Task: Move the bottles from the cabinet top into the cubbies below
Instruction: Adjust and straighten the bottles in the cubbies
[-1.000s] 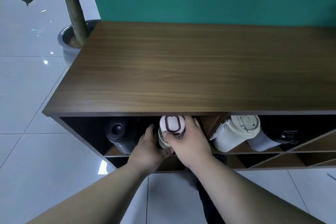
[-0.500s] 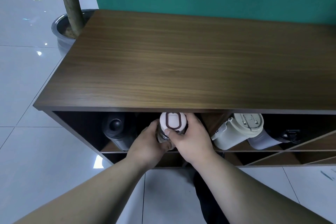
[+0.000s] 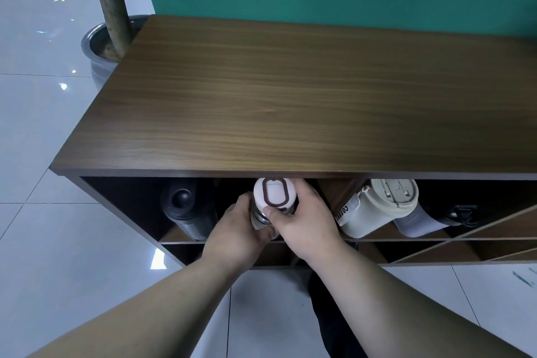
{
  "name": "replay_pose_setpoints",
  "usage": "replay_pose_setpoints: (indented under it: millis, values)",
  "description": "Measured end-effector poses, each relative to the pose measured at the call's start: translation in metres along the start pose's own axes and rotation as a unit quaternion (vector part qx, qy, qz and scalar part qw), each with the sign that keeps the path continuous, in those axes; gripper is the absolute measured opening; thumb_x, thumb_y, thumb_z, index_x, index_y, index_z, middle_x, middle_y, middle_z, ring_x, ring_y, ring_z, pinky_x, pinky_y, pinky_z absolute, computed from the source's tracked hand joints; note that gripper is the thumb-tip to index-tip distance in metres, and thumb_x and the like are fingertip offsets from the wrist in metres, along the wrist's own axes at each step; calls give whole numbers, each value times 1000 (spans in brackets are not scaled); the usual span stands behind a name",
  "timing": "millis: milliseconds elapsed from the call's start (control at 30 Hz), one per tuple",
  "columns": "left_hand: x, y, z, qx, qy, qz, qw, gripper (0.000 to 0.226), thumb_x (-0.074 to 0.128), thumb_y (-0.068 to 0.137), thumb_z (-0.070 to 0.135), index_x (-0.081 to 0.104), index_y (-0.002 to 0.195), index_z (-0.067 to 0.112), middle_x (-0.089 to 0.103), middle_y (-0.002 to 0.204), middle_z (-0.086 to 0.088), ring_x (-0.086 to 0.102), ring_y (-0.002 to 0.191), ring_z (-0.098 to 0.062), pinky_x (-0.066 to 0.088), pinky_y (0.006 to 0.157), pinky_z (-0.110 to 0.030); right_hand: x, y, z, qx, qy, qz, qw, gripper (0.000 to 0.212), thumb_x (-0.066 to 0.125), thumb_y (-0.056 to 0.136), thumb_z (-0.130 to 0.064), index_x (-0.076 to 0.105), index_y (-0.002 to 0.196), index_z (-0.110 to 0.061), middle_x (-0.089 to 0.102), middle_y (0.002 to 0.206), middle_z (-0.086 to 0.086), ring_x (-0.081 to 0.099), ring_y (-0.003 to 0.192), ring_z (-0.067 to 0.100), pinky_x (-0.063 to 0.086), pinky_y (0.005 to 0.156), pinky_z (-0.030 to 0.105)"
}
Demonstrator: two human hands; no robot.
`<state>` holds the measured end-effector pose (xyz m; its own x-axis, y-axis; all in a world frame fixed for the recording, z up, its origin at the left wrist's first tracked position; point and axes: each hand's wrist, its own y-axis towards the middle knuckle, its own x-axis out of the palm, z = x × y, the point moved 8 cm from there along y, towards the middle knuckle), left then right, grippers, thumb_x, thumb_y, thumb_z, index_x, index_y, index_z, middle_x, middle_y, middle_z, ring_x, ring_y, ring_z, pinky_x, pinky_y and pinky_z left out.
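Observation:
A white-lidded bottle (image 3: 273, 195) with a brown ring on its cap lies at the mouth of an upper cubby, cap toward me. My left hand (image 3: 238, 229) wraps its body from the left and below. My right hand (image 3: 305, 221) grips it from the right, thumb on the cap's lower edge. In the cubby to the left lies a black bottle (image 3: 186, 212). To the right rest a cream coffee tumbler (image 3: 377, 209) and a white bottle with a black cap (image 3: 430, 221). No bottle stands on the brown wooden cabinet top (image 3: 319, 102).
A potted plant (image 3: 113, 35) stands on the tiled floor at the cabinet's left end. A green wall runs behind the cabinet. A lower row of cubbies (image 3: 421, 253) with slanted dividers sits beneath the upper row.
Both hands stay on the white-lidded bottle at the cubby mouth, the left hand closing further under its body. The view has shifted slightly; the bottle sits a little deeper under the top's edge.

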<state>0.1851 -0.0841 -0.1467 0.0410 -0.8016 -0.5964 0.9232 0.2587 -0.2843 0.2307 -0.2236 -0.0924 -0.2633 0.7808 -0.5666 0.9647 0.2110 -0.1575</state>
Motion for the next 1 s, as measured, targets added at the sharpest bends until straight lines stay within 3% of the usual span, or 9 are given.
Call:
replay_pose_setpoints:
  millis: [167, 300, 467, 533, 600, 667, 767, 833, 1000]
  values:
    - [-2, -2, 1, -22, -4, -11, 1000, 59, 70, 63, 59, 45, 115, 46, 69, 118, 14, 67, 104, -6, 56, 88, -33, -2, -4, -6, -4, -6, -3, 1000, 51, 74, 69, -39, 58, 117, -38, 62, 116, -17, 60, 111, 7, 52, 94, 36]
    - [-9, -12, 0, -53, 3, -21, 998, 96, 70, 64, 63, 37, 147, 28, 59, 140, 9, 61, 121, -12, 50, 91, -29, -7, -12, -19, -33, -48, 10, 998, 57, 76, 68, -44, 55, 120, -36, 52, 123, -19, 49, 125, 9, 45, 101, 31]
    - [-13, -38, -9, -51, 49, -95, 993, 37, 65, 80, 49, 59, 113, 34, 67, 100, 13, 59, 86, -12, 42, 64, -20, -6, -44, -56, -150, -131, 29, 980, 66, 60, 71, -51, 52, 133, -28, 48, 135, -12, 39, 134, 13, 35, 115, 37]
    - [-16, -44, -21, -37, 88, -124, 988, 36, 50, 75, 52, 61, 101, 30, 69, 90, 9, 62, 82, -14, 43, 62, -22, 10, -56, -69, -188, -136, -15, 973, 74, 55, 75, -52, 48, 145, -28, 44, 147, -15, 28, 144, 6, 25, 122, 35]
    - [-22, -46, -43, -45, 117, -140, 982, 36, 40, 69, 53, 59, 89, 30, 68, 90, 9, 65, 85, -18, 49, 65, -27, 32, -63, -80, -199, -130, -78, 968, 79, 52, 79, -54, 37, 153, -31, 30, 157, -22, 11, 149, -5, 7, 121, 19]
    - [-40, -48, -62, -81, 88, -104, 987, 38, 48, 71, 54, 62, 96, 30, 69, 99, 9, 67, 89, -18, 56, 72, -36, 50, -61, -88, -183, -104, -119, 970, 83, 57, 83, -51, 27, 157, -31, 20, 158, -26, 5, 149, -10, 1, 116, 8]
    - [-83, -53, -79, -172, 25, 25, 985, 46, 67, 78, 49, 47, 112, 23, 61, 108, 1, 62, 91, -24, 46, 66, -33, 70, -47, -98, -150, -96, -121, 977, 90, 68, 85, -42, 17, 159, -30, 18, 163, -17, 9, 150, -2, 2, 113, 9]
    - [-99, -50, -86, -179, -4, 71, 981, 56, 74, 77, 48, 42, 113, 20, 62, 109, -1, 63, 91, -25, 45, 62, -31, 80, -35, -100, -137, -92, -93, 982, 89, 73, 80, -36, 26, 155, -29, 30, 159, -12, 19, 147, 5, 7, 111, 8]
    - [-107, -33, -84, -110, -74, 69, 989, 65, 83, 69, 42, 46, 121, 27, 67, 122, 8, 68, 104, -17, 58, 81, -37, 104, -12, -89, -51, -58, -92, 993, 82, 80, 69, -35, 42, 141, -26, 47, 145, -6, 42, 137, 17, 35, 112, 33]
